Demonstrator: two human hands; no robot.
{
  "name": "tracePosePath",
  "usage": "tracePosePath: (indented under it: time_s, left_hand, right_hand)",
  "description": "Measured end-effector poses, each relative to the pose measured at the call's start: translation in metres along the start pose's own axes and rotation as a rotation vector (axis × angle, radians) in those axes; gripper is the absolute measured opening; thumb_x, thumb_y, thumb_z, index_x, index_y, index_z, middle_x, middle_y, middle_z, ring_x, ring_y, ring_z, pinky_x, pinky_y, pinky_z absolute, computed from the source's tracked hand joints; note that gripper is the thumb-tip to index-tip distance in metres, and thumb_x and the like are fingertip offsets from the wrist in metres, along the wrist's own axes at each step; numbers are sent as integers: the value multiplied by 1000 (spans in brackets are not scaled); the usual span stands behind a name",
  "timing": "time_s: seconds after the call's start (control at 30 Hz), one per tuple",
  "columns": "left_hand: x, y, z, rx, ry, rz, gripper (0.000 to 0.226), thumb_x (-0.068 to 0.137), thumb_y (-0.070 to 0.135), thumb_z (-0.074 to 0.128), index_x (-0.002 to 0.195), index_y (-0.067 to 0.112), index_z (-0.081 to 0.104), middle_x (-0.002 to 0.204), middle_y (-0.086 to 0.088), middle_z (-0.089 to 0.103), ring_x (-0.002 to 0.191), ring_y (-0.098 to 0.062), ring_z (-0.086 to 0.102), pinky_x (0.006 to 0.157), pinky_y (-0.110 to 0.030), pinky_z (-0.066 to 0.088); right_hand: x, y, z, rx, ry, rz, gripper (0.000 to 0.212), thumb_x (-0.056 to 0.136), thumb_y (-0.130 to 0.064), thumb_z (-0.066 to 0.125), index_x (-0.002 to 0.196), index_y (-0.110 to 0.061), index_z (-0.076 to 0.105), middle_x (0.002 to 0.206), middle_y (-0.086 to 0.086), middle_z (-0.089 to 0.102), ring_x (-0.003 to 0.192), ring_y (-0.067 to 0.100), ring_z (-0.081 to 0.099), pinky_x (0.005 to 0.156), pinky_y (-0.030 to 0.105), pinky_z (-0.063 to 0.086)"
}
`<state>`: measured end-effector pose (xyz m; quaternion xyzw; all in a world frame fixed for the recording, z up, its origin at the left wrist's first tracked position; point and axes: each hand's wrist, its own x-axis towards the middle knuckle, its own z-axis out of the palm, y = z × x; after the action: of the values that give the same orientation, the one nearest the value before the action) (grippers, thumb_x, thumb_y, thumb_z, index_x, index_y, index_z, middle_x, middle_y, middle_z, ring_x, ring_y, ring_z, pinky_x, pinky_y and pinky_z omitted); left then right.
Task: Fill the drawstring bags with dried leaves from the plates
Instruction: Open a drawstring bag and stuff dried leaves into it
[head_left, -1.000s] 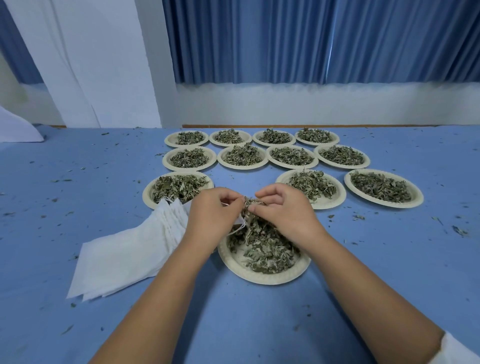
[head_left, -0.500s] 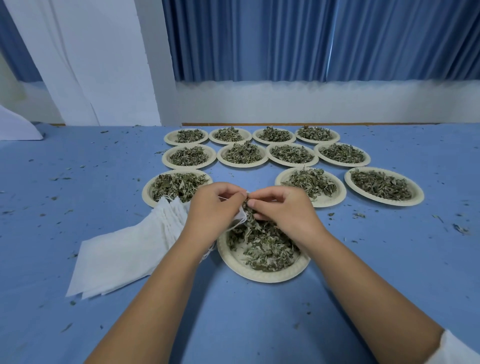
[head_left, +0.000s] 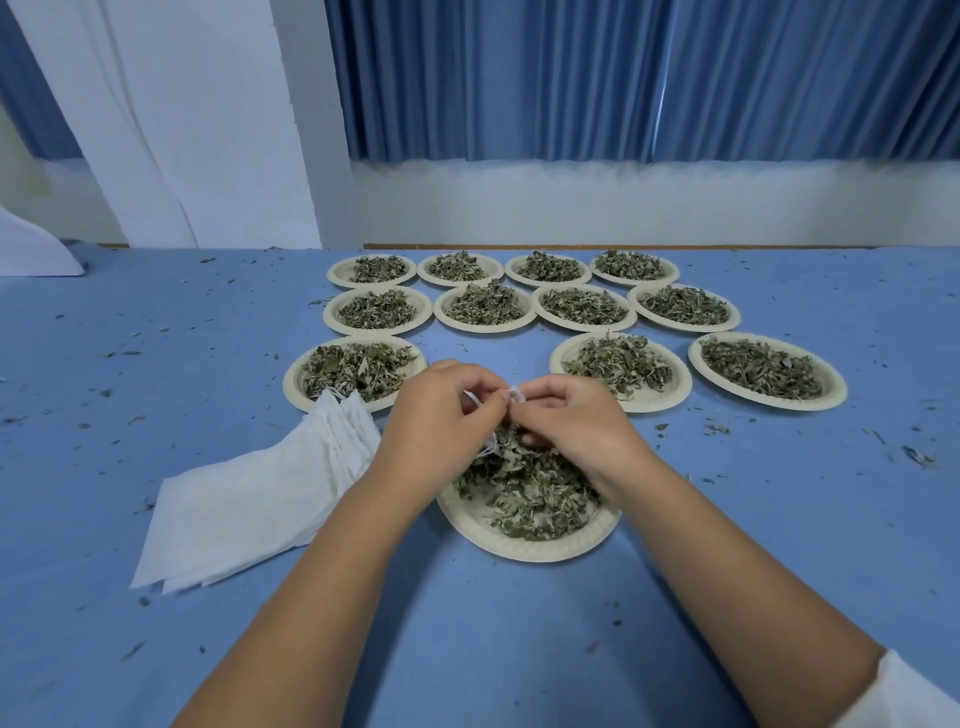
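Pinching a white drawstring bag (head_left: 511, 395) between left hand (head_left: 436, 415) and right hand (head_left: 576, 426), fingertips curled on its top edge, probably the string, mostly hidden. Held just above the nearest plate (head_left: 524, 548) of dried leaves (head_left: 524, 488), near the table's (head_left: 467, 649) front edge. Left of it, a stack of flat bags (head_left: 249, 499). Behind, toward the far edge, eleven more heaped plates (head_left: 769, 400) in rows.
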<state>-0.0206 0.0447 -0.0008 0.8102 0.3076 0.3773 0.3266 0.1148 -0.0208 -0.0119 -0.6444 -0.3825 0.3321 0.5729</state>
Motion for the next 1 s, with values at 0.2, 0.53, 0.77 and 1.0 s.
tracePosePath:
  time_s: [0.2,0.53,0.77,1.0]
  left_hand:
    - [-3,0,4,99,-54,90,6,87,19,71,89,22,76,84,9,61,69,-2,59,65,-10,44]
    - [6,-10,-7,50,205,-80,10,89,18,66,85,20,75,86,10,69,69,0,59,67,-16,43]
    - [6,-13,-6,84,189,-69,9,89,17,67,88,20,75,93,5,68,68,0,57,70,-15,43]
    - [5,-15,-2,123,144,-32,7,88,20,68,88,23,75,92,7,66,63,2,56,68,-8,40]
  right_hand:
    - [1,4,4,-273,94,-109,8,82,-9,72,80,-12,65,74,5,62,67,13,54,63,26,45]
    - [-3,-9,-7,-368,-99,24,48,66,-62,73,95,-27,56,91,-4,70,64,2,63,60,23,47]
    - [-4,-6,-5,-320,-141,-46,25,78,-15,80,87,-15,57,60,-5,67,54,14,66,69,39,55]
    - [-6,-14,-10,-248,5,-111,16,78,-14,79,92,-19,74,62,-9,67,42,-5,53,39,8,34]
